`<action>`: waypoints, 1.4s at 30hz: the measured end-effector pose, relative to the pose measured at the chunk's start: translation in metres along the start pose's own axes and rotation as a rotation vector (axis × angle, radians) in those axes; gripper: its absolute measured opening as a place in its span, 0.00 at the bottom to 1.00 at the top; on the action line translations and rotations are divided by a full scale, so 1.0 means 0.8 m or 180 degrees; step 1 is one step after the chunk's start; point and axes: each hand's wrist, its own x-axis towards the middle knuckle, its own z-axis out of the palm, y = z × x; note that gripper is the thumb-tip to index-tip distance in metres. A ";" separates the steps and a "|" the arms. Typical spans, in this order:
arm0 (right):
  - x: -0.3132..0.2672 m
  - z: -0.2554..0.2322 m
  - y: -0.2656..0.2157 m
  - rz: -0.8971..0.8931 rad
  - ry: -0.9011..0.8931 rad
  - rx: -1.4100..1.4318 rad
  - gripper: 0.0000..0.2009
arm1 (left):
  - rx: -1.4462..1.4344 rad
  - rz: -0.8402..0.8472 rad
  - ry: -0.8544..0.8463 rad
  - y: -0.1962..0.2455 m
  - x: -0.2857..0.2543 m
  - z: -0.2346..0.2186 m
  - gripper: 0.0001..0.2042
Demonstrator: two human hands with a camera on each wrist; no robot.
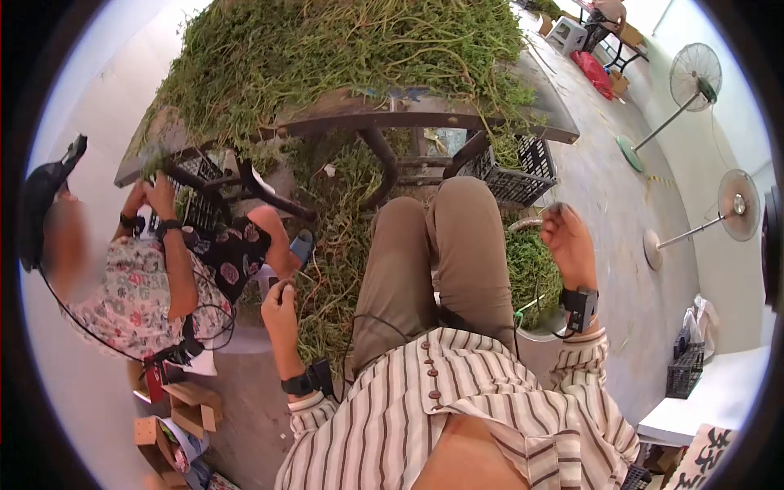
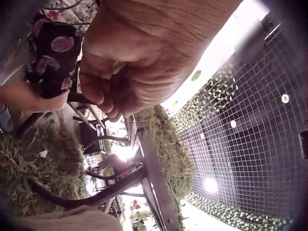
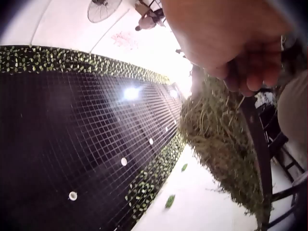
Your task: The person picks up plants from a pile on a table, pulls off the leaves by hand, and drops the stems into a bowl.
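Note:
My left hand (image 1: 280, 322) is raised beside my left knee, thumb against its curled fingers. The left wrist view shows those fingers (image 2: 108, 103) bent toward the palm, with nothing visible in them. On the other side, my right hand (image 1: 566, 237) is held up with curled fingers, darkened at the tips, and nothing shows in its grasp. Below it, a round container holds green leafy stems (image 1: 531, 273). In front, a large heap of leafy stems (image 1: 351, 57) covers the table (image 1: 327, 121). More stems (image 1: 335, 237) lie on the floor between the table and my left hand.
At left sits another person (image 1: 155, 278), both hands at the table's edge. Black crates (image 1: 523, 175) stand under the table, among its curved legs. Two standing fans (image 1: 696, 77) are at right. Cardboard boxes (image 1: 192, 408) lie at lower left, and a white table (image 1: 719, 392) stands at lower right.

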 end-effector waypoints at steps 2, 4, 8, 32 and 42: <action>0.015 0.049 -0.014 -0.0055 -0.0233 -0.0078 0.09 | -0.0090 -0.0091 0.0014 0.002 0.001 -0.002 0.10; 0.027 0.101 -0.023 -0.0096 -0.0469 -0.0170 0.10 | -0.0221 -0.0293 0.0060 0.006 0.000 -0.005 0.10; 0.050 0.201 -0.028 -0.0124 -0.1486 -0.0245 0.12 | -0.0072 -0.0160 0.0134 0.005 0.002 -0.013 0.10; 0.216 0.352 0.165 0.1304 -0.1390 0.1071 0.10 | 0.0518 -0.0116 -0.0637 0.074 0.129 0.060 0.09; 0.246 0.268 0.177 0.1318 -0.0732 0.1445 0.09 | 0.0292 0.0132 -0.0602 0.146 0.165 0.120 0.09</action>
